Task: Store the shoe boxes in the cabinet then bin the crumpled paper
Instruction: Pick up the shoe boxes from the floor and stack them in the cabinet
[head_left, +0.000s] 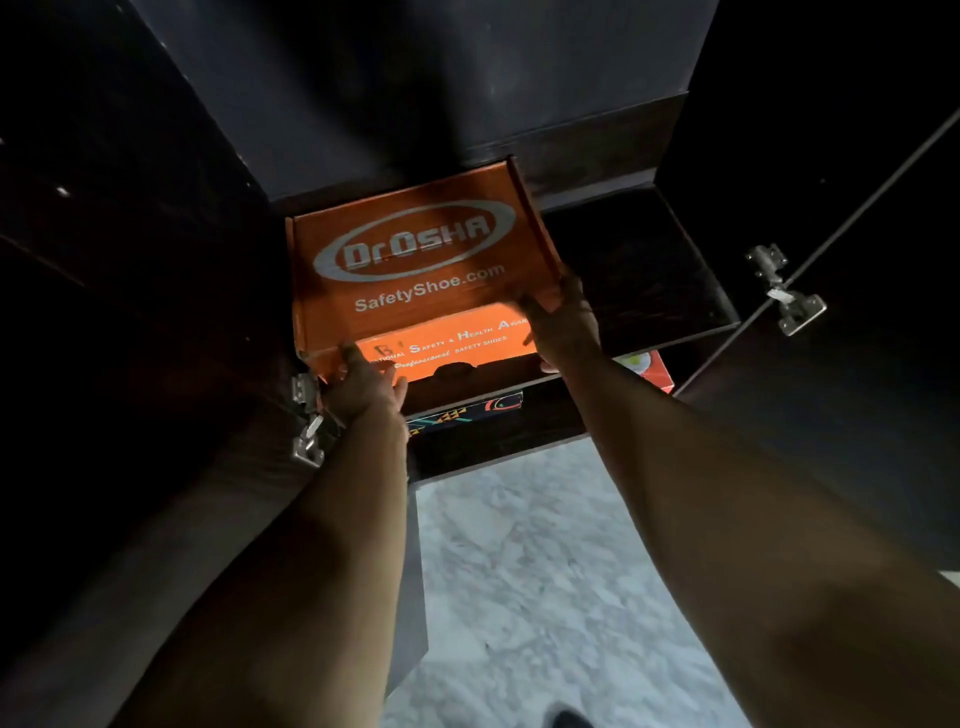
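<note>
An orange shoe box (415, 260) with "Dr.OSHA SafetyShoe.com" on its lid lies on a dark cabinet shelf (649, 270), at the shelf's left side. My left hand (363, 387) holds the box's near left corner, thumb on the lid's edge and fingers against the front face. My right hand (563, 322) holds the near right corner, fingers spread over the lid and side. Both arms reach up and forward. No crumpled paper is in view.
Both dark cabinet doors stand open, with metal hinges at the left (306, 415) and right (784, 291). On the shelf below sit a patterned dark box (467, 413) and a red box (652, 369). Pale marble floor (519, 571) lies underneath.
</note>
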